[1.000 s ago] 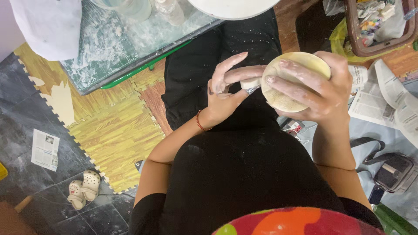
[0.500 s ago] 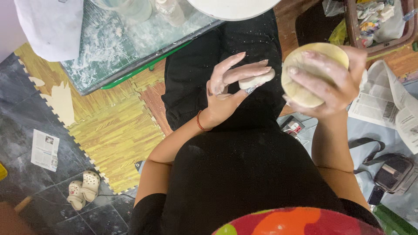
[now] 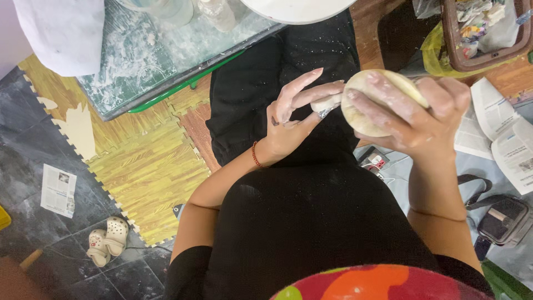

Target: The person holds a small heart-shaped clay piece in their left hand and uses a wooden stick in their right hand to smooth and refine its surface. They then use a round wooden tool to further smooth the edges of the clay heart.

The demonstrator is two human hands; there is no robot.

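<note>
My right hand (image 3: 413,111) grips the pale round clay piece (image 3: 366,108) above my black-clothed lap (image 3: 288,183), while my left hand (image 3: 294,114), fingers loosely open, presses a small whitish tool (image 3: 325,104) against its left edge.

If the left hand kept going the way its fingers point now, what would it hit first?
The left hand points right, toward the pale clay bowl gripped in the right hand. It would likely meet that bowl first; a small clay piece already bridges them.
</note>
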